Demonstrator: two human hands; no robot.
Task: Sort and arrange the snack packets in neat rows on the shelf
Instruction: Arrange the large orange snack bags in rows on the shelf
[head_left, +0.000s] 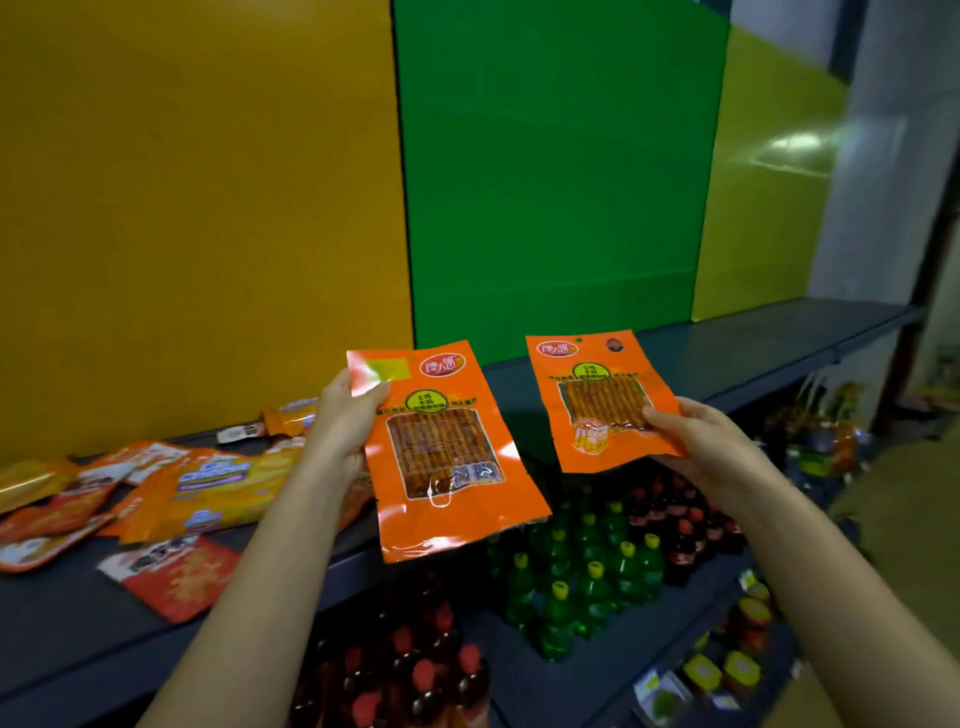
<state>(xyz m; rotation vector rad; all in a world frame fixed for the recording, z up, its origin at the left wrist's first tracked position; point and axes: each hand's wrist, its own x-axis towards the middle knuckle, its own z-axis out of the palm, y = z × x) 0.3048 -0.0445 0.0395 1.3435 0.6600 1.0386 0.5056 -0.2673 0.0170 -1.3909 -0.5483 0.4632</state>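
Pinching one orange packet (447, 457) with the left hand (345, 415), gripping a matching packet (602, 405) with the right hand (691, 441), both mid-frame at the shelf (753, 343). Probably mid-sort; next, laying them side by side right of centre.

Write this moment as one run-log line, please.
left hand: holds left orange packet | right hand: holds right orange packet | neither yet on shelf | loose packets: jumbled at shelf's left
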